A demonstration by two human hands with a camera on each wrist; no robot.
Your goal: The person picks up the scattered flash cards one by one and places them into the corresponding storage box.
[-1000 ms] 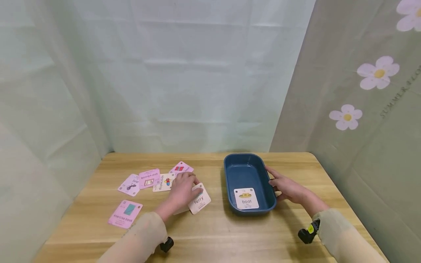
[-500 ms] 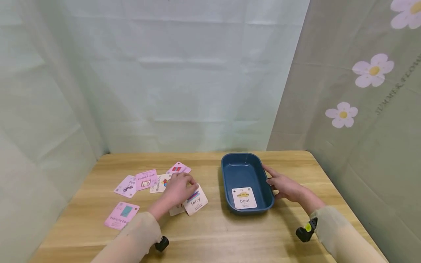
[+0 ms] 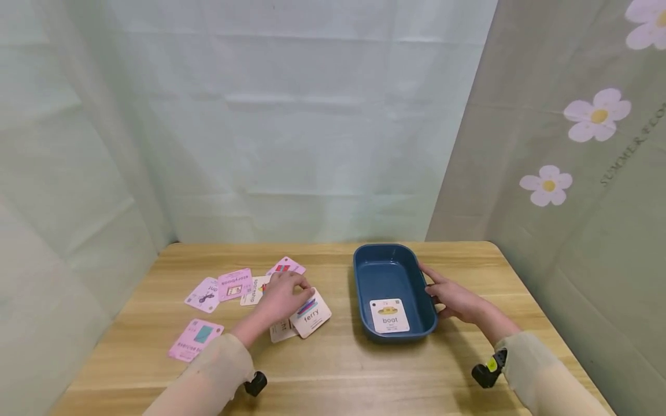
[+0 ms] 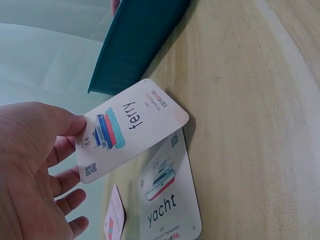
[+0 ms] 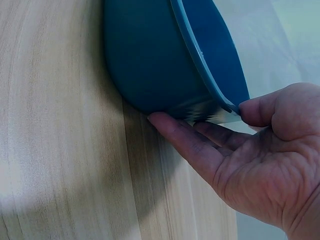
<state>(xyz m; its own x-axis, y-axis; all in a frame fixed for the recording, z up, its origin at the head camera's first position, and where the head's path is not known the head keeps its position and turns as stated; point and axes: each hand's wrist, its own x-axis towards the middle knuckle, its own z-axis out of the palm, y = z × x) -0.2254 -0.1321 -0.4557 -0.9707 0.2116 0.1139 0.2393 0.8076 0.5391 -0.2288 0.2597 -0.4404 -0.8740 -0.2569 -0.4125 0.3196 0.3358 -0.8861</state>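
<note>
In the head view my left hand (image 3: 283,297) is over the cards left of the blue bin. Its thumb and fingers pinch the edge of a white "ferry" flashcard (image 4: 122,130), tilted above a white "yacht" card (image 4: 167,195) on the table. The yacht card is partly covered by the ferry card. My right hand (image 3: 455,297) holds the right side of the blue bin (image 3: 360,289), thumb at the rim and fingers against the lower outer wall (image 5: 150,65). Inside the bin, at its near end, lies a "boat" card (image 3: 389,315).
On the table's left lie a pink "exercise book" card (image 3: 196,340), an "ant" card (image 3: 203,295), a pink "storybook" card (image 3: 235,283) and a "spaceship" card (image 3: 252,292). Another pink card (image 3: 287,266) lies behind the left hand. Cloth hangings (image 3: 312,144) enclose the table.
My left hand has shifted slightly to the left and back with the ferry card, so more of its picture and of the yacht card beneath shows. The right hand and bin stay in place.
</note>
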